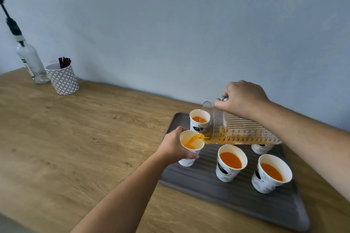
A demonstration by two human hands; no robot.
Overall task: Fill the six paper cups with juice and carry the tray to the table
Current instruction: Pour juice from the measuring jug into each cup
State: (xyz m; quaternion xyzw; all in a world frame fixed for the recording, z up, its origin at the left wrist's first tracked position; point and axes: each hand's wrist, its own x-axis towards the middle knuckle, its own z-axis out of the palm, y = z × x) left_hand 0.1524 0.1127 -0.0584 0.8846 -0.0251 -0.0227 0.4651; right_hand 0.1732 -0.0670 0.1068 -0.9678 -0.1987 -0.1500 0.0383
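Note:
A grey ribbed tray (236, 200) lies on the wooden counter. My left hand (173, 144) grips a white paper cup (189, 160) at the tray's left edge, tilted a little. My right hand (242, 98) holds a clear ribbed jug (246, 128) tipped almost flat, and orange juice streams from its spout into that cup. Three cups hold juice: one at the back (199, 119), one in the middle (230, 163), one at the right (270, 173). Another cup (261, 148) is mostly hidden behind the jug.
At the counter's far left stand a clear glass bottle (31, 62) with a black pourer and a patterned cup (63, 79) holding dark sticks. A pale blue wall runs behind the counter. Bare wooden counter (85, 138) stretches left of the tray.

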